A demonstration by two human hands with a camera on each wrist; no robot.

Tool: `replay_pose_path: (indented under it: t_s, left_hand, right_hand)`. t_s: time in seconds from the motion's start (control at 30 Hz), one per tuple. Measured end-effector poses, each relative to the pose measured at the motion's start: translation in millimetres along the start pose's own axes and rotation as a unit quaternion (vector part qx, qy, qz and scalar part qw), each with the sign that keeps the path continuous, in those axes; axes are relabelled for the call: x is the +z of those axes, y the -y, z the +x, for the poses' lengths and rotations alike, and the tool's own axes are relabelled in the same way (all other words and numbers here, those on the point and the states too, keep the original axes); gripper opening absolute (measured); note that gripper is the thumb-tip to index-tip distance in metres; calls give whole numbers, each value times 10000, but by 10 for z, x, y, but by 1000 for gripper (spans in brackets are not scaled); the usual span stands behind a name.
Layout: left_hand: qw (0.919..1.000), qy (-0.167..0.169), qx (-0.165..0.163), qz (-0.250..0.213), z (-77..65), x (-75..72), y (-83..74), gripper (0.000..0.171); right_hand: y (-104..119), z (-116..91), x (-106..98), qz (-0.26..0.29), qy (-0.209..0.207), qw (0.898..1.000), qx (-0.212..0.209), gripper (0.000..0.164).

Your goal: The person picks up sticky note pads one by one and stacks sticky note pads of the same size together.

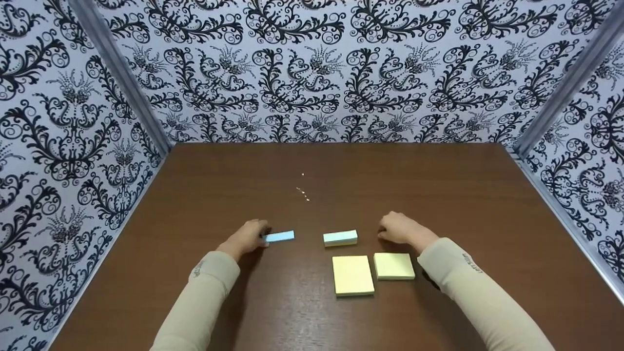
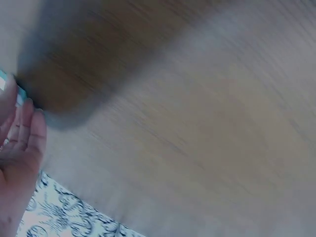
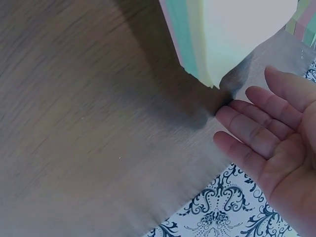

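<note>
My left hand [image 1: 247, 237] pinches the left end of a narrow blue sticky-note pad [image 1: 281, 237] between thumb and fingers, low over the table. In the left wrist view only an edge of that pad [image 2: 20, 96] shows beside the fingertips. My right hand [image 1: 399, 228] holds nothing; its fingers are loosely bent close to the tabletop. To its left lies a narrow sticky-note pad [image 1: 340, 238] with a pale blue top. Nearer to me are a large yellow sticky-note pad [image 1: 353, 274] and a smaller yellow-green one [image 1: 394, 265]. Pastel layers show on a pad [image 3: 197, 44] by the right fingers.
The brown wooden table [image 1: 234, 185] meets patterned walls [image 1: 302, 73] at the back and both sides. Small white specks [image 1: 303, 192] lie toward the back of the table. Grey metal strips [image 1: 122, 73] run along the wall corners.
</note>
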State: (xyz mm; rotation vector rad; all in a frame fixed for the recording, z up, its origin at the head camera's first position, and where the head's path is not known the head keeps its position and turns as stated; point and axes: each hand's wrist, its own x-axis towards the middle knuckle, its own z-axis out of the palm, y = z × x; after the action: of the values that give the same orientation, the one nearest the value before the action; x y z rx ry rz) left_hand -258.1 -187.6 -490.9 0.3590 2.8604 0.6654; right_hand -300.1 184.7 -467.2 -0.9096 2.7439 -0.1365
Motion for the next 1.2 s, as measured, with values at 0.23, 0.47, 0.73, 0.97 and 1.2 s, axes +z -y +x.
replay_pose_path:
  t_s: [0.23,0.47,0.73,0.97,1.2]
  left_hand:
    - [9986,-301,320,-308,-72,-2,156,21]
    - [9967,-451,622,-244,-77,28,153,11]
    - [9967,-508,498,-390,-88,75,137,11]
    - [9973,-498,275,-468,-97,92,127,17]
    - [9971,-561,76,-508,-83,119,126,11]
  right_hand:
    - [-8,14,11,136,2,9999,44,15]
    - [-9,18,8,172,-20,9998,11,14]
    - [-6,-3,19,106,-54,9999,-17,14]
    - [-9,0,35,129,-58,9999,7,13]
    - [-24,4,46,304,-37,9995,108,13]
